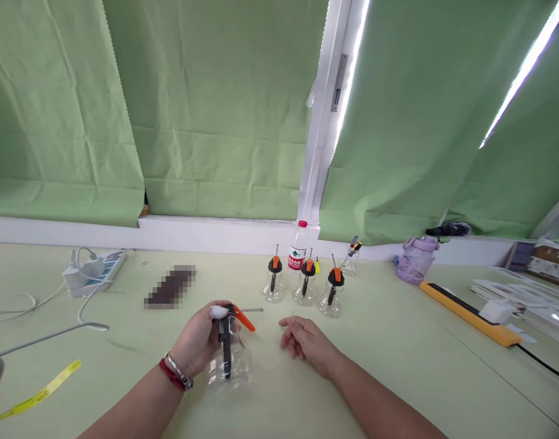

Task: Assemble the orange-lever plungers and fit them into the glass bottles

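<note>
My left hand [194,338] is closed around the neck of a clear glass jar [236,366] with a black lid, a raised orange lever and a black tube inside. A thin metal rod sticks out sideways from its top. Something white covers part of a finger or thumb. To the right, my right hand [306,342] hovers or rests at the table, fingers loosely curved and apart, holding nothing. Beyond it stand three similar jars: a left jar [273,294], a middle jar [303,296] and a right jar [330,305], each with an upright rod on top.
Behind the jars stand a red-capped water bottle [297,253] and a small glass [351,265] holding tools. A purple bottle [417,262] and a yellow-orange power strip [466,311] lie to the right. Leftward are a white power strip [110,268], cables and a blurred dark object [172,288].
</note>
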Action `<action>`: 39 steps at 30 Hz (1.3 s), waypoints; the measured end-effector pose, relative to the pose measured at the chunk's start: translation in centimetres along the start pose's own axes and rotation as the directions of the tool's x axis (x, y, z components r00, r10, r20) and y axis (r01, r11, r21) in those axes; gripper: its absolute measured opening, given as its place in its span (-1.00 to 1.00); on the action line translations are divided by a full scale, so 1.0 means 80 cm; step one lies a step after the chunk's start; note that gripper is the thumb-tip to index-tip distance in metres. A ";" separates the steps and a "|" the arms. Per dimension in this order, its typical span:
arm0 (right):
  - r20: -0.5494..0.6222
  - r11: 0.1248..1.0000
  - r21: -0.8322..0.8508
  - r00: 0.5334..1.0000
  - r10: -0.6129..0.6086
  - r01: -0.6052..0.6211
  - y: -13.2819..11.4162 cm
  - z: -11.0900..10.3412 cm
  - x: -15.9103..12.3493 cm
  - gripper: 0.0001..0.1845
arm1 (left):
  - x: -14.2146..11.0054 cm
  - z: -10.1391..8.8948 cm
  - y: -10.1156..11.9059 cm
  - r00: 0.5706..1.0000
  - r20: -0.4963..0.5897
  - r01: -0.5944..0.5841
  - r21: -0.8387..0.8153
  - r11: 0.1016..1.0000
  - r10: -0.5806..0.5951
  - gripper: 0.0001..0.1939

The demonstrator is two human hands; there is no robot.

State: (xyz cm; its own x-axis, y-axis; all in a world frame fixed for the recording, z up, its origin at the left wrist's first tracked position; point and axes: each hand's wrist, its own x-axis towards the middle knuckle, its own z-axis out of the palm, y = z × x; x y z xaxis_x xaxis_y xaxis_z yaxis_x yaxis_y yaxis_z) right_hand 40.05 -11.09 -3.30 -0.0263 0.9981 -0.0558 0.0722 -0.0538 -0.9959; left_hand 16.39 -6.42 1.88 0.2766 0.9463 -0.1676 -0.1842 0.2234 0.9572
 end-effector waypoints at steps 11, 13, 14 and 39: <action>-0.081 0.951 0.152 0.956 0.283 -0.269 -0.002 0.036 0.026 -0.50 | 0.004 0.005 -0.038 0.960 0.182 0.250 -0.220 0.943 -0.212 -0.88; -0.079 0.949 0.153 0.954 0.289 -0.275 0.001 0.035 0.025 -0.51 | 0.001 0.007 -0.041 0.964 0.180 0.232 -0.220 0.948 -0.194 -0.87; -0.082 0.952 0.154 0.956 0.281 -0.266 0.003 0.035 0.025 -0.52 | 0.000 0.009 -0.042 0.967 0.175 0.220 -0.219 0.951 -0.183 -0.87; -0.079 0.979 0.174 0.990 0.119 -0.104 0.003 0.030 0.029 -0.58 | 0.010 0.004 -0.039 0.983 0.117 0.167 -0.228 0.959 -0.143 -0.87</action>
State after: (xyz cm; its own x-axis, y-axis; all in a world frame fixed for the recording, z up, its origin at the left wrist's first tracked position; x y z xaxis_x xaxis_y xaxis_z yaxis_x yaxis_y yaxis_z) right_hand 37.64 -8.88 -3.87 0.0608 0.9839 -0.1678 -0.1001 -0.1613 -0.9818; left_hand 17.47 -6.42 -1.20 0.4082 0.8708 -0.2740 -0.3457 0.4252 0.8365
